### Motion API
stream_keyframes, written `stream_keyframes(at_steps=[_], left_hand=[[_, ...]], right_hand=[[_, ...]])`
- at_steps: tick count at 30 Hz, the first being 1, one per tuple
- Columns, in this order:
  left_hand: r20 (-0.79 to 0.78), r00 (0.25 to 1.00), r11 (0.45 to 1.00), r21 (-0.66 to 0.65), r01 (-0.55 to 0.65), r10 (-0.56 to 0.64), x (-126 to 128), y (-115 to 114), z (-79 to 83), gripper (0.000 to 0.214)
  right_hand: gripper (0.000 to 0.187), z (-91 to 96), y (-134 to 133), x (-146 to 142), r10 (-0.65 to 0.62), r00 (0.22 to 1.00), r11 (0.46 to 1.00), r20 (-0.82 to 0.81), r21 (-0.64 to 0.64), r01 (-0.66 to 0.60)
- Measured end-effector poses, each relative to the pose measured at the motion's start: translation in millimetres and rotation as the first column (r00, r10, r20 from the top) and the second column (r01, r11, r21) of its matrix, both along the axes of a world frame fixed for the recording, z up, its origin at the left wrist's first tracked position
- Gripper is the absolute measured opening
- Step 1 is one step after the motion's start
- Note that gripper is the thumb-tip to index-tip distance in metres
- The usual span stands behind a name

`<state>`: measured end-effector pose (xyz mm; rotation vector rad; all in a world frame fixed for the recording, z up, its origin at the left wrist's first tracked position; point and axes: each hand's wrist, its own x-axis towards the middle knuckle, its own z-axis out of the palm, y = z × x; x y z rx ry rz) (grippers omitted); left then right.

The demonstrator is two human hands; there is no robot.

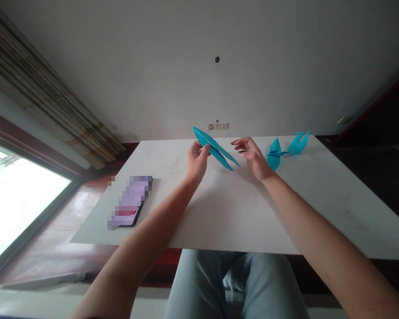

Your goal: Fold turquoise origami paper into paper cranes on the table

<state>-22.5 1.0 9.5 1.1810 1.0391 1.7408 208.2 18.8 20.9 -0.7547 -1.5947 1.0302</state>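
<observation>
My left hand pinches a long, narrow folded piece of blue paper and holds it above the white table, tilted down to the right. My right hand hovers just right of the paper's lower tip, fingers curled loosely apart and holding nothing. Two finished blue paper cranes sit at the far right of the table: one close behind my right hand, the other further right.
A phone lies flat on the table's left part. Wall sockets sit behind the far edge. A window and blinds are at the left. My legs in light jeans are below the near edge.
</observation>
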Motion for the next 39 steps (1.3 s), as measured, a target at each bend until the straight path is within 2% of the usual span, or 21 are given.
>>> stream_keyframes(at_steps=[2,4,7,9,14,19,21,25,28,31,34,37,39], left_hand=[[-0.035,0.999,0.999,0.02,0.041,-0.04,1.8,-1.6,-1.1,0.045],[-0.066,0.991,0.992,0.043,0.121,-0.118,4.8,-3.3,-2.2,0.053],[-0.083,0.967,0.968,0.054,0.247,-0.242,10.8,-6.4,-3.2,0.064],[-0.082,0.956,0.957,0.054,0.287,-0.282,14.5,-8.1,-3.3,0.067],[-0.052,0.956,0.952,0.091,0.291,-0.287,18.2,-9.0,-2.7,0.069],[-0.077,0.974,0.968,0.113,0.223,-0.215,16.2,-7.3,-1.4,0.069],[-0.087,0.979,0.976,0.099,0.194,-0.186,15.2,-8.1,0.0,0.069],[-0.145,0.962,0.97,0.045,0.24,-0.232,14.9,-14.2,3.2,0.065],[-0.261,0.925,0.956,0.025,0.291,-0.275,15.6,-19.3,2.6,0.06],[-0.337,0.884,0.939,0.0,0.343,-0.323,16.3,-20.6,-1.1,0.054],[-0.259,0.879,0.913,-0.034,0.406,-0.4,16.8,-18.1,-4.4,0.059],[-0.182,0.918,0.932,0.013,0.362,-0.353,16.9,-15.0,-4.6,0.065],[-0.157,0.937,0.947,0.028,0.32,-0.312,16.9,-14.1,-3.5,0.066]], right_hand=[[0.041,6.8,-4.1,-0.3,0.051,0.999,0.999,-0.016,0.001,-0.051],[0.05,10.4,-7.8,-3.9,0.039,0.999,0.999,-0.011,-0.03,-0.039],[0.063,8.5,-9.6,-11.8,0.052,0.998,0.993,-0.026,-0.106,-0.055],[0.064,4.6,-8.1,-15.7,0.072,0.996,0.987,-0.058,-0.141,-0.08],[0.063,2.4,-5.2,-16.3,0.05,0.992,0.985,-0.118,-0.16,-0.069],[0.059,6.4,-10.8,-16.2,0.181,0.983,0.967,-0.018,-0.181,-0.181],[0.061,5.9,-11.2,-16.8,0.188,0.982,0.965,0.003,-0.189,-0.184],[0.066,4.0,-6.7,-15.9,0.079,0.996,0.983,-0.033,-0.162,-0.084],[0.066,3.8,-3.8,-15.0,-0.023,0.997,0.994,-0.071,-0.109,0.015],[0.065,4.0,-4.4,-15.8,-0.052,0.994,0.995,-0.098,-0.088,0.043],[0.065,4.0,-6.7,-17.5,0.0,0.995,0.995,-0.098,-0.099,-0.01],[0.065,3.1,-8.1,-18.7,0.053,0.998,0.994,-0.036,-0.092,-0.056],[0.065,2.1,-7.6,-18.9,0.042,0.999,0.997,-0.005,-0.071,-0.042]])
